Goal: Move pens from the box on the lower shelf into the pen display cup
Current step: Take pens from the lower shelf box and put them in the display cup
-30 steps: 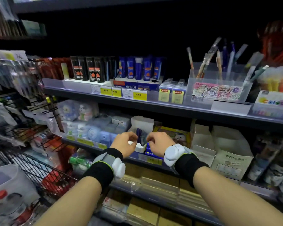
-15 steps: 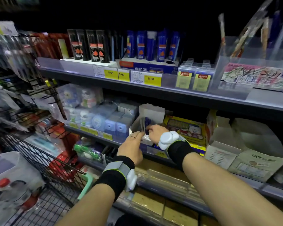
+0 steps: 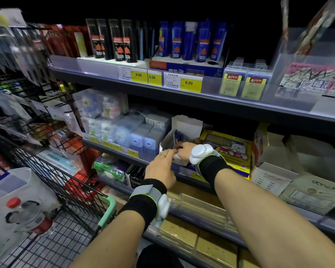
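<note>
A white open box (image 3: pixel 188 126) stands on the lower shelf with dark blue pens (image 3: pixel 177 135) upright inside it. My right hand (image 3: pixel 183 151) reaches into the box from the front, its fingers curled round the pens' lower ends. My left hand (image 3: pixel 160 168) is just left of it and lower, with fairly straight fingers touching the box's front wall. The clear pen display cup (image 3: pixel 306 60), with a scribbled test sheet on its front and several pens in it, sits on the upper shelf at the far right.
A yellow cartoon box (image 3: pixel 228 146) lies right of the pen box, and blue-grey packs (image 3: pixel 143 140) stand left of it. Glue sticks (image 3: pixel 190 41) and price tags line the upper shelf. A wire shopping cart (image 3: pixel 52 192) stands at my lower left.
My view has come closer to the lower shelf. My right hand has gone deeper into the box onto the pens. My left hand has shifted right against the box's front.
</note>
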The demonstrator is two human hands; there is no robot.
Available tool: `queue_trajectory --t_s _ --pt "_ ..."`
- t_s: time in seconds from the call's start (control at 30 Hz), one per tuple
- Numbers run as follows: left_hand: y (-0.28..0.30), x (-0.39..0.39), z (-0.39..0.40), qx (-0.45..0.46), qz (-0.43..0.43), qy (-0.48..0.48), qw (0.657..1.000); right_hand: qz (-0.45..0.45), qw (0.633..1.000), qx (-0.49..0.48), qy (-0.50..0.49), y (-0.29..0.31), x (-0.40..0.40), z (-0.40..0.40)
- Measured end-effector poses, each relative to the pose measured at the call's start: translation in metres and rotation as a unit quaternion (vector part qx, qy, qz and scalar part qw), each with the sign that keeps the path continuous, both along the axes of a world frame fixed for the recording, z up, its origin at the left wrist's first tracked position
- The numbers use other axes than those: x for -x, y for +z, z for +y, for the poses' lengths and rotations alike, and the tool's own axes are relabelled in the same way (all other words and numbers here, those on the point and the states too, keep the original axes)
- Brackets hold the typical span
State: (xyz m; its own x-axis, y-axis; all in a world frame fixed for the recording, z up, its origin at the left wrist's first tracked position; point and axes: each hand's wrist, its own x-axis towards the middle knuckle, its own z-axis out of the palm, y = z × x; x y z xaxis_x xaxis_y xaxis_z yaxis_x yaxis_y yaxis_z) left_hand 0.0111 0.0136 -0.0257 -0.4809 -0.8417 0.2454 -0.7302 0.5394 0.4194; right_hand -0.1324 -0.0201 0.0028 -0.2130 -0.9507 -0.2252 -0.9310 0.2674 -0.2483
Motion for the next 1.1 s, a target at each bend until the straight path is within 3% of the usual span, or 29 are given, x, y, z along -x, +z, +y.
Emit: queue_trajectory --t_s 0.17,0.47,0.6,0.87,1.1 --pt "0.001 0.003 0.000 -0.012 -0.003 0.013 1.000 -0.073 0.995 0.052 -0.043 -0.005 0.003 0.000" --pt "-0.001 0.002 0.001 -0.011 -0.006 0.010 1.000 -0.013 0.995 0.070 -0.064 -0.005 0.003 -0.001" --pt "-0.002 0.003 0.000 -0.004 -0.006 0.016 1.000 -0.076 0.988 0.092 -0.098 0.001 0.006 -0.002" --pt "-0.001 0.003 0.001 -0.006 -0.011 0.019 1.000 -0.018 0.999 0.004 -0.041 0.006 -0.003 -0.004" --pt "-0.001 0.002 0.000 -0.010 -0.009 0.016 1.000 -0.004 0.997 0.022 -0.068 0.007 0.002 -0.008"
